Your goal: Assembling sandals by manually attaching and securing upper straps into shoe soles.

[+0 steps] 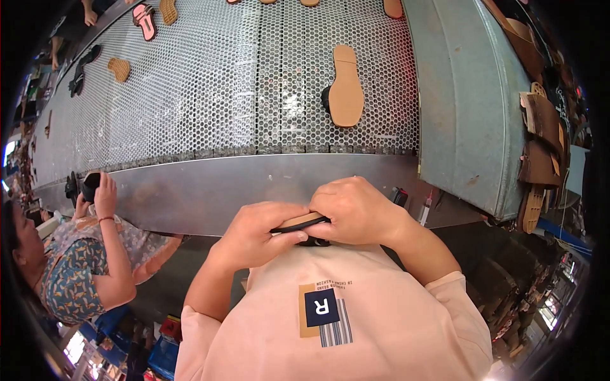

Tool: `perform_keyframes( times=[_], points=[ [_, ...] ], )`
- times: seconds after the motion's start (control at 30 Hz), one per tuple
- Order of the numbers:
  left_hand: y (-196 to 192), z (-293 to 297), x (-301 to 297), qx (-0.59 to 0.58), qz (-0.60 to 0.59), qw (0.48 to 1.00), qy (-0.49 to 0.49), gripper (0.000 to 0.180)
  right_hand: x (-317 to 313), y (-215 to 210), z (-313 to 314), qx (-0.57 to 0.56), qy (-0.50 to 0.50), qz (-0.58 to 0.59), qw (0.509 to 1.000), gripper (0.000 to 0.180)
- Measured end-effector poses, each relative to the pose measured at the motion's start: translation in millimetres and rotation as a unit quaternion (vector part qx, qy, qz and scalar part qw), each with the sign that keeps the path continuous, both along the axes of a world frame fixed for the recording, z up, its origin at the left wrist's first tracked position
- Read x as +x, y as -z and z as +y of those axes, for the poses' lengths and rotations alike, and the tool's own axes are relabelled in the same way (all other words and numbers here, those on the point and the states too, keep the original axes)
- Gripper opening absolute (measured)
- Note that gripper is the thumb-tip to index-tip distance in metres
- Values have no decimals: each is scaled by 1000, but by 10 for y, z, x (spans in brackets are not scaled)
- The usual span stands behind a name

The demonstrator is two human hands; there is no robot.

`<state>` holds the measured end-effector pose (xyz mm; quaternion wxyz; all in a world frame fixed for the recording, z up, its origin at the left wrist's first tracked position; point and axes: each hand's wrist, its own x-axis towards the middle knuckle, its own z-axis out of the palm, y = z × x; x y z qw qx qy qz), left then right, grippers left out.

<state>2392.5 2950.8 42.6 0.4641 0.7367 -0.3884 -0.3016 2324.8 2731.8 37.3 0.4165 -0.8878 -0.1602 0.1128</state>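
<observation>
Both my hands grip one sandal (298,221) close to my body, at the near edge of the metal ledge. Its tan sole edge and a dark part beneath show between the fingers; the rest is covered by my hands. My left hand (262,230) wraps round its left end, with the thumb along the near side. Around the right end my right hand (353,209) is closed, fingers curled over the top. Beyond them, on the perforated metal conveyor (286,136), another sandal (347,89) lies with its tan sole up and a black strap at its left side.
A grey metal housing (467,120) borders the conveyor on the right, with sandals and soles (540,140) stacked beyond it. Several sandals, one pink (145,23), lie farther up the belt. At left, a co-worker (95,267) holds a black shoe (92,185). A small tube (426,206) stands right of my hands.
</observation>
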Motion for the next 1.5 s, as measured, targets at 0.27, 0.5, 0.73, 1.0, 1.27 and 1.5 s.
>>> perform_keyframes(
  times=[0.27,0.5,0.73,1.0,1.27,1.5],
  points=[
    [301,193,-213,-57,76,994,-52,38,-483,238,-498,174,58,102,978,57],
    [322,119,-316,-117,100,986,-69,40,-486,164,-488,206,26,47,977,58],
    [259,34,-386,-124,43,991,-35,39,-540,208,-262,224,62,0,973,44],
    [-148,-264,-311,2,-97,995,29,35,-578,206,-284,215,71,-55,972,35],
    [-98,-401,-362,-36,-139,988,50,32,-607,227,-317,237,73,-72,966,28],
    [52,-410,-479,-75,-151,985,41,37,-638,285,-349,282,46,-74,955,25]
  ],
)
